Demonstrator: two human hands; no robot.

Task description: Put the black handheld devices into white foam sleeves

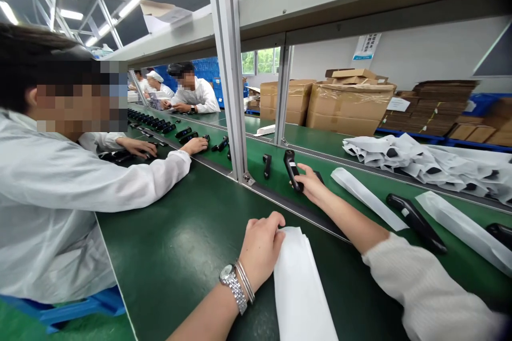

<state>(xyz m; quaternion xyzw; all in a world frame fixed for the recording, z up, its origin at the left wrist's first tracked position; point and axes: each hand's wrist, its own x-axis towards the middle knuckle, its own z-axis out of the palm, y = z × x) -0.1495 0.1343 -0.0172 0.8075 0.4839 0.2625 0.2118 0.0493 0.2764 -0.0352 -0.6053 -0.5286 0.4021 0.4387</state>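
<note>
My left hand [261, 249] sits close in front of me at about 12 o'clock, fingers curled over the top end of a white sleeve [298, 285], which could be paper or thin foam; I can't tell which. The sleeve lies flat on the green belt [192, 245], and the bottom of the view cuts off its lower end. A metal watch [229, 277] and a thin bangle [245, 281] circle that wrist.

My right hand [311, 184] reaches out to about 1 o'clock, its fingers narrowed around the lower end of a black handheld device [292, 169]. The device stands tilted, and my fingers hide its lowest part, so I can't make out its full shape. Another dark piece [318, 175] peeks out just behind my hand, too hidden to name.

Beyond my right forearm, at about 2 o'clock, lie a second white sleeve [368, 198], a black device [416, 222] and a third sleeve [466, 232]. Another black piece [500, 234] is cut off by the frame's edge. Farther out at 2 o'clock is a heap of sleeved items [424, 162].

At 10 o'clock, a co-worker in a white coat [60, 186] leans over the belt, both hands [136, 146] among a row of black devices [168, 128], some blocked by that arm.
</note>
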